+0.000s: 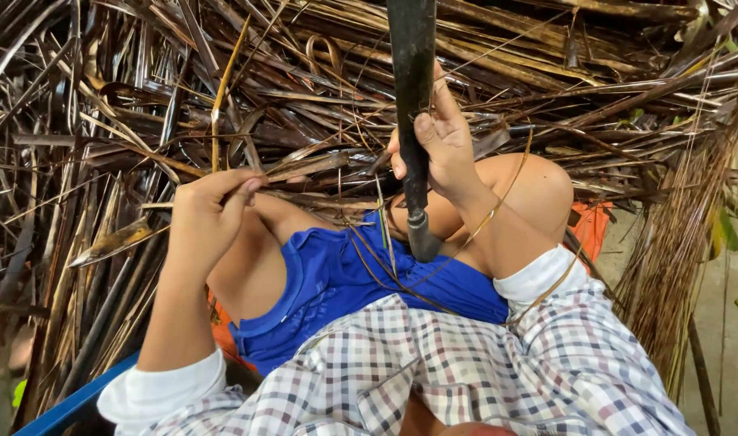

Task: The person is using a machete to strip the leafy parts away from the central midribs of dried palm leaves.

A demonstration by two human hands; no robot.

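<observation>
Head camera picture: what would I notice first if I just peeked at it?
First, the big heap of dry brown palm leaves filling the top and left. Next, the right hand in the middle gripping a long dark blade by its handle. The left hand pinches a thin leaf strip.

— Any packages, labels, signs or screens in view?
— None to be seen.
</observation>
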